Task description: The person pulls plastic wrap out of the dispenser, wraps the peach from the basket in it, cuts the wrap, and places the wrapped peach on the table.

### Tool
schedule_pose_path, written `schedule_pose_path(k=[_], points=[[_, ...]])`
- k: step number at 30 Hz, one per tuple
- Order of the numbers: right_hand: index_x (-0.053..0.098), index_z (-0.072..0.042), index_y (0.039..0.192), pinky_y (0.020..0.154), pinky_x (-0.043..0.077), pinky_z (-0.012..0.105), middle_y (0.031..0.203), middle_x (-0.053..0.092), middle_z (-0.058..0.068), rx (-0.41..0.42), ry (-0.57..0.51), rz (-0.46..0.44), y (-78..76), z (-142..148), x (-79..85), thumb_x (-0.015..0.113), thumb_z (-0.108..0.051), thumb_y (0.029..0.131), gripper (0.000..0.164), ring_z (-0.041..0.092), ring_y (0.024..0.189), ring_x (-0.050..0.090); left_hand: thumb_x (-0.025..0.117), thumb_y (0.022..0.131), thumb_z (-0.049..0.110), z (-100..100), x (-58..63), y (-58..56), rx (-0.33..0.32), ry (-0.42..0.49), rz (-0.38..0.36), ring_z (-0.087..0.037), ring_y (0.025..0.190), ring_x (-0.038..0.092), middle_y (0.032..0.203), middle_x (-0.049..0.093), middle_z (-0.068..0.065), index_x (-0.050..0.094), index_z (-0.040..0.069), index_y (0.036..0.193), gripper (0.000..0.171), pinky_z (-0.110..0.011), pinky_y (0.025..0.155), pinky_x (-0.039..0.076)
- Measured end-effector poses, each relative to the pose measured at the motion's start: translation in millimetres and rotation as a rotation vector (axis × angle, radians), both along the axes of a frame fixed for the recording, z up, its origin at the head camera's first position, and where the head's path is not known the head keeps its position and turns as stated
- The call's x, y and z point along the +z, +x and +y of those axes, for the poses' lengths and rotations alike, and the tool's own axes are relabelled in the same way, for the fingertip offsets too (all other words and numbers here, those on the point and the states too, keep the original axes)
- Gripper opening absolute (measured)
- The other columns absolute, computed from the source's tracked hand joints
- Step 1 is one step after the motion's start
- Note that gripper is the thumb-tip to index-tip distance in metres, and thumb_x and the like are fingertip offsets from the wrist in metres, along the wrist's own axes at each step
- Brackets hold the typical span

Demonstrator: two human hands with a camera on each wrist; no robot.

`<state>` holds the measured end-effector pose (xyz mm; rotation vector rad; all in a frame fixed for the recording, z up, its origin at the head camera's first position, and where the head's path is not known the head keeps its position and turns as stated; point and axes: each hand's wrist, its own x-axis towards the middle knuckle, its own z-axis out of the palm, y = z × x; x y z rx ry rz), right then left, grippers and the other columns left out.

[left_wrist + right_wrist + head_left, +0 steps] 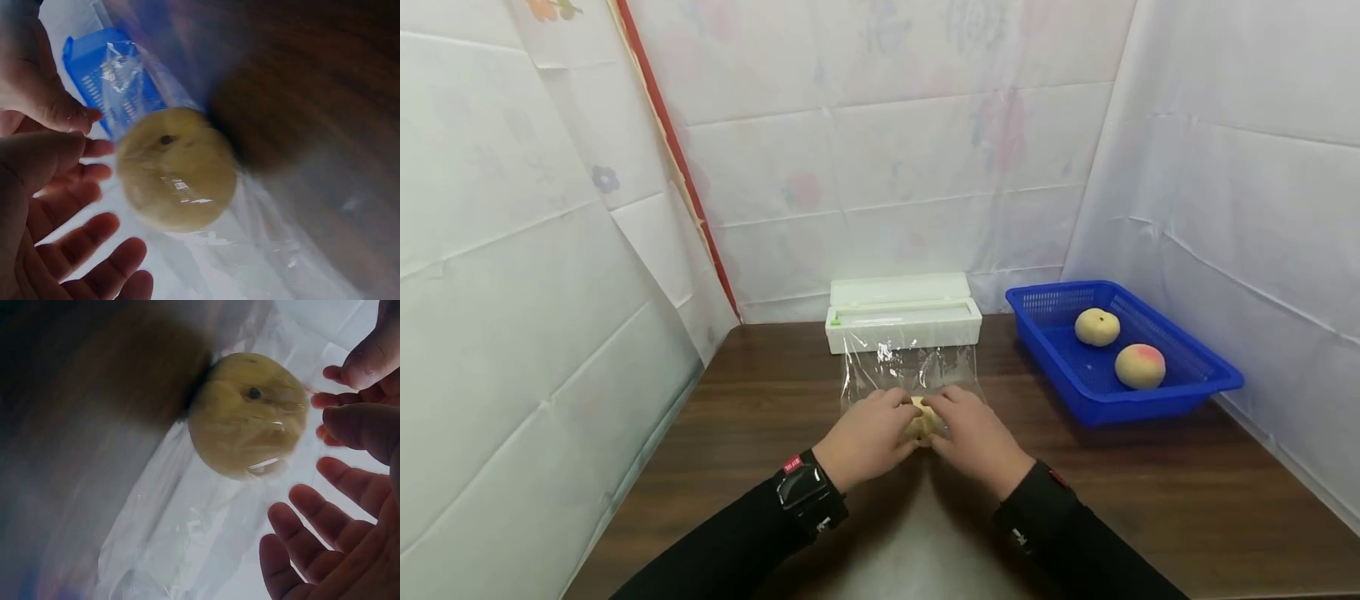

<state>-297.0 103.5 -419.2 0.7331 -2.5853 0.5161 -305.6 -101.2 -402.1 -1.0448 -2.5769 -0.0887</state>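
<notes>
A pale yellow peach (920,422) sits on the table between the two hands, with clear plastic wrap over it. In the left wrist view the wrap's glossy folds lie across the peach (178,169), whose dark stem spot shows. My left hand (871,435) is at the peach's left side, its fingers spread and loosely bent. From the right, my right hand (976,435) faces it the same way; in the right wrist view its fingers (306,540) stand apart beside the wrapped fruit. The plastic wrap (917,367) stretches back to a white wrap dispenser box (904,335).
The dispenser's lid (898,288) stands raised near the back wall. To the right, a blue basket (1082,400) contains a yellowish peach (1097,327) and a pink-blushed peach (1140,367). White sheeting surrounds the dark wooden table (760,400) on three sides.
</notes>
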Motion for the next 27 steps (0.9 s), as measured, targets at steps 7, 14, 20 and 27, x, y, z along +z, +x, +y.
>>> schedule_pose_path(k=[7,14,20,27], points=[[0.072,-0.015,0.130,0.075,0.058,0.045,0.112,0.068,0.002,-0.034,0.086,-0.052,-13.1,-7,-14.3,0.091,-0.029,0.083,0.052,0.024,0.094,0.069,0.083,0.093,0.034,1,-16.8,-12.0,0.024,0.041,-0.062,-0.018,0.102,0.074,0.122,0.072,-0.003,0.074,0.016,0.122,0.034,-0.033,0.090,0.063],[0.072,-0.015,0.130,0.085,0.060,0.051,0.119,0.073,0.003,-0.072,0.096,-0.044,-26.8,-12,-11.2,0.091,-0.032,0.084,0.052,0.026,0.099,0.073,0.085,0.091,0.030,3,-13.3,-27.3,0.037,0.036,-0.038,-0.016,0.101,0.073,0.118,0.074,-0.001,0.075,0.017,0.119,0.032,-0.031,0.087,0.063],[0.076,-0.016,0.121,0.081,0.061,0.050,0.109,0.073,0.001,-0.102,0.098,-0.047,-40.7,-14,-6.6,0.086,-0.024,0.087,0.036,0.025,0.096,0.072,0.083,0.091,0.018,4,-7.8,-40.2,0.045,0.071,-0.075,-0.016,0.097,0.072,0.109,0.075,0.001,0.077,0.016,0.110,0.020,-0.033,0.085,0.063],[0.077,-0.015,0.124,0.077,0.059,0.043,0.100,0.067,0.002,-0.077,0.049,-0.144,-51.9,-13,1.7,0.083,-0.019,0.089,0.036,0.020,0.086,0.065,0.078,0.095,0.022,4,-4.3,-56.3,0.073,0.075,-0.170,-0.013,0.094,0.071,0.107,0.077,0.002,0.075,0.020,0.128,0.033,-0.031,0.083,0.061]])
